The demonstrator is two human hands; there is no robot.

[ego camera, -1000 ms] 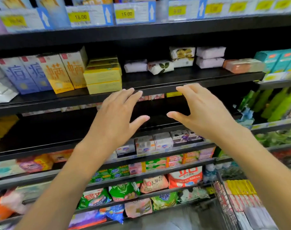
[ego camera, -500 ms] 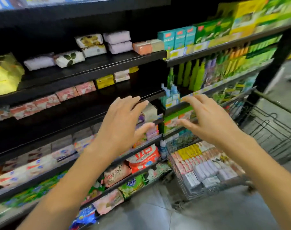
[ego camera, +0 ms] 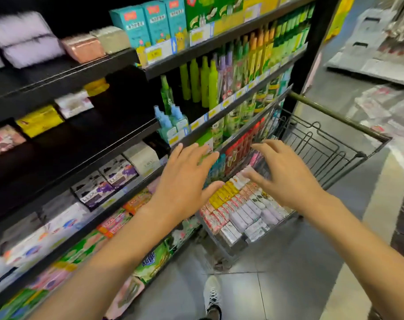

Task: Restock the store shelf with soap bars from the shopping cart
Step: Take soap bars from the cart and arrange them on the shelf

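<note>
A wire shopping cart point(ego camera: 330, 146) stands to the right of the black store shelf point(ego camera: 85, 144). Rows of wrapped soap bars point(ego camera: 242, 211), yellow, pink, lilac and white, fill its basket. My left hand point(ego camera: 185, 183) hovers with straight, spread fingers just left of the cart, in front of the shelf edge. My right hand point(ego camera: 281, 174) reaches over the soap bars with fingers spread and holds nothing. Neither hand touches a bar.
The shelf holds soap packs point(ego camera: 106, 181), yellow packs point(ego camera: 39, 120) and lilac packs point(ego camera: 28, 40) at left, green bottles point(ego camera: 203, 82) and teal boxes point(ego camera: 148, 21) above the cart. Grey floor tiles point(ego camera: 265, 285) and my shoe point(ego camera: 211, 294) lie below. Another display point(ego camera: 381, 54) stands at right.
The view has swung right and down from the upper shelves to the cart. Both hands, empty and spread, have moved from the shelf toward the soap bars in the cart.
</note>
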